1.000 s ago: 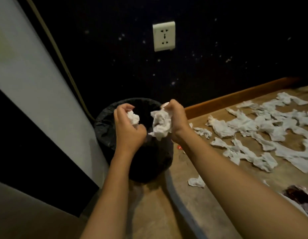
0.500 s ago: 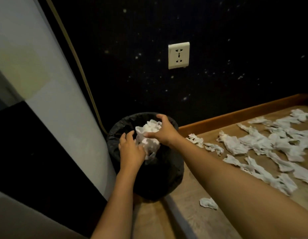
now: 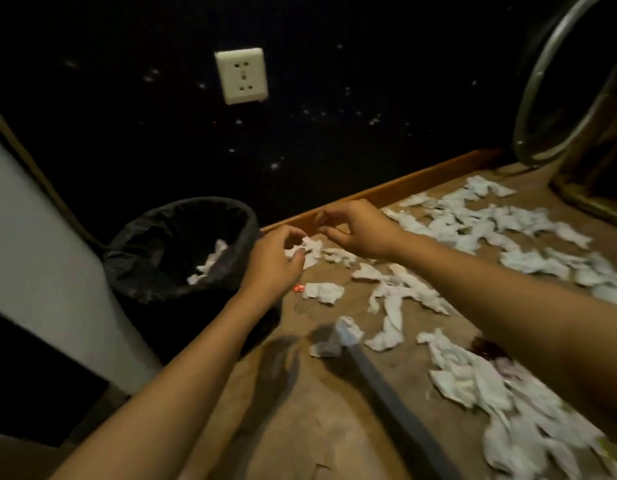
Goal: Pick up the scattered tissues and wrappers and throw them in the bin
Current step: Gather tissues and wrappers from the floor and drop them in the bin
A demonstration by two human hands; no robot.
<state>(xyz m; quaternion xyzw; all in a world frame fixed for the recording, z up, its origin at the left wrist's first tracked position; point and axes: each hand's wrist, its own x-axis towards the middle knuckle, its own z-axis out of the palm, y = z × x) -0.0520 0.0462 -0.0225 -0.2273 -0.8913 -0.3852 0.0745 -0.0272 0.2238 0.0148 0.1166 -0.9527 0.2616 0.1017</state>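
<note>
White tissues [image 3: 487, 223] lie scattered across the brown floor [image 3: 334, 427], with a few crumpled ones inside the black-lined bin [image 3: 175, 244] at left. We hold both hands above the tissues nearest the bin. Our left hand [image 3: 274, 259] is half curled with nothing in it, fingertips just over a tissue [image 3: 309, 249]. Our right hand [image 3: 360, 228] is loosely spread and holds nothing. One small red wrapper [image 3: 298, 288] lies beside the bin.

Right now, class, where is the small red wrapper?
In the head view, the red wrapper lies on the floor just right of the bin, beside a crumpled tissue, below the left hand.
</note>
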